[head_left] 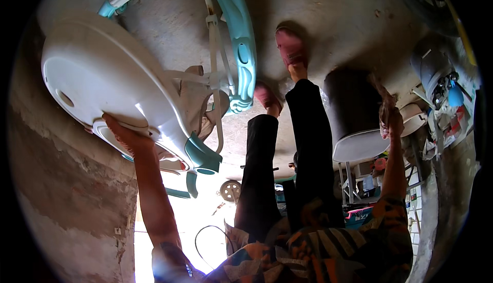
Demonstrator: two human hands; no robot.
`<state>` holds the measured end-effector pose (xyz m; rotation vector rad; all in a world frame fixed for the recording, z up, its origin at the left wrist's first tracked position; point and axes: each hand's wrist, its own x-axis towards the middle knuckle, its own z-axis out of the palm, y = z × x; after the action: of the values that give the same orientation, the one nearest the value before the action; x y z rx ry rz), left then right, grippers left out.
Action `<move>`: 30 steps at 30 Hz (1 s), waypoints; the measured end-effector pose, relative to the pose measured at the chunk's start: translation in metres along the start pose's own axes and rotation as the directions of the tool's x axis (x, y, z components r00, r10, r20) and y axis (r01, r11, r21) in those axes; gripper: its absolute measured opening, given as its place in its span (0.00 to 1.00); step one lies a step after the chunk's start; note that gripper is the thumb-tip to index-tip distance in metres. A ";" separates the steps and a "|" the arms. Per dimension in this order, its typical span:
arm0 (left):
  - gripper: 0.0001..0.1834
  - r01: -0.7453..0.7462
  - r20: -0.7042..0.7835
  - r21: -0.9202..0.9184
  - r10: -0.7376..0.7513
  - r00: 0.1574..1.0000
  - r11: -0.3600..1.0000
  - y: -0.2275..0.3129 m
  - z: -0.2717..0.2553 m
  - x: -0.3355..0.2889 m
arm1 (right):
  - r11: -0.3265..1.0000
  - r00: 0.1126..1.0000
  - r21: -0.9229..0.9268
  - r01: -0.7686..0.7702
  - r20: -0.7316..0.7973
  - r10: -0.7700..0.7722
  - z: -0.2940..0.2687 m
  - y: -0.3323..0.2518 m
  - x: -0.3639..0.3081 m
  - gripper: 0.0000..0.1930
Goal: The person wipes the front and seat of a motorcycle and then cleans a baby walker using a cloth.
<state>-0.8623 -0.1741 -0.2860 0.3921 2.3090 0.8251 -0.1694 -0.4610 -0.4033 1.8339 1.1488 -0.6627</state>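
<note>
At the left, a white plastic tray [97, 72], apparently joined to a teal frame [244, 41], has its rim grasped by the left hand [127, 135]. Past a dark seat [352, 113], the right hand [394, 123] clutches a crumpled rag [385, 100], well apart from the tray. Any wiping seems paused or unstarted; how much is done or left I cannot tell.

The wide fisheye head view, from the left of two side-by-side cameras, faces steeply down the wearer's body. The dark shirt with orange and grey patterning [328, 249] is close at the lower edge, the bare left hand [128, 138] and bare right hand [395, 124] toward either side, the grey concrete floor [339, 11] farther off.
</note>
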 end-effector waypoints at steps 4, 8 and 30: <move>0.42 0.017 -0.008 -0.002 -0.017 1.000 1.000 -0.001 0.002 0.004 | 0.996 0.995 0.025 -0.089 0.047 0.088 -0.008 -0.051 -0.032 0.28; 0.43 0.012 0.005 0.017 -0.012 1.000 1.000 0.000 0.003 0.003 | 0.914 0.984 0.384 0.132 0.059 -0.167 0.064 -0.098 -0.091 0.24; 0.36 0.070 -0.002 -0.186 -0.072 0.997 0.980 -0.011 -0.005 0.012 | -0.479 0.999 0.877 -0.027 0.009 -0.039 -0.257 -0.325 -0.135 0.16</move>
<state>-0.8749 -0.1795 -0.2962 0.2233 2.2173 0.9979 -0.5212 -0.2277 -0.2938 3.1885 0.0112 -2.3812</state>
